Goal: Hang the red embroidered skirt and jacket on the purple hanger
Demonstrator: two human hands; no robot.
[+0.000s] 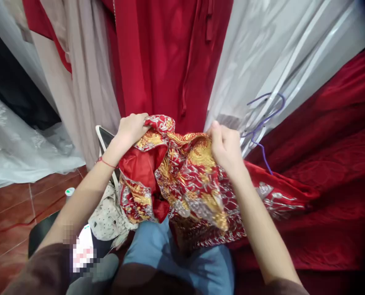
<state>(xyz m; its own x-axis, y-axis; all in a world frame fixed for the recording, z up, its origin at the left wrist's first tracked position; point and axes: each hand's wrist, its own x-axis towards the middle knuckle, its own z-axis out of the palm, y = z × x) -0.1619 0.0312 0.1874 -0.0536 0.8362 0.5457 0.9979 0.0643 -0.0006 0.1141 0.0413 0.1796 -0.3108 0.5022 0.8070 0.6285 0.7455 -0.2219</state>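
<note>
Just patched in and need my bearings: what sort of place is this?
Probably a garment workroom or dress shop. Red and pale gowns hang close ahead, a purple hanger sits by plastic garment covers, and both hands, left hand and right hand, grip an embroidered red garment.

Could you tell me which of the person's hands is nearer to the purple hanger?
The right. The right hand grips the embroidered garment just left of the purple hanger; the left hand grips the garment's far left edge, well away from the hanger.

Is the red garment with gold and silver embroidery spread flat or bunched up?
Bunched up. The red embroidered garment is crumpled in folds over the lap, its plain red lining showing, with the left hand and right hand gripping its upper edge.
</note>
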